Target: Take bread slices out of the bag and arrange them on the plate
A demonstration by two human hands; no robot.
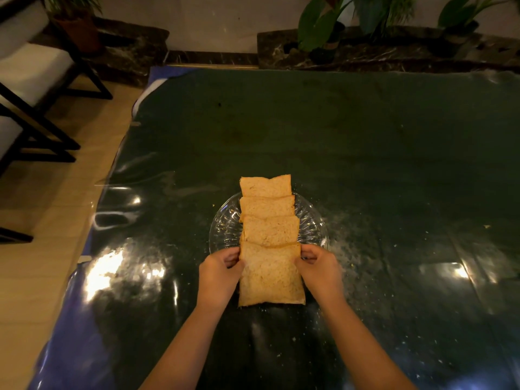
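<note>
A clear glass plate (312,220) sits on the dark table. Several tan bread slices lie across it in an overlapping row that runs away from me; the farthest slice (266,186) hangs over the plate's far rim. The nearest slice (270,274) overlaps the one behind it and sticks out past the plate's near rim. My left hand (218,270) pinches that nearest slice at its left edge. My right hand (319,268) pinches its right edge. No bread bag is in view.
The table (365,142) is covered with a dark, shiny plastic sheet dotted with crumbs. White-cushioned chairs (31,80) stand off the table's left side. Potted plants (323,26) line a dark stone ledge beyond the far edge.
</note>
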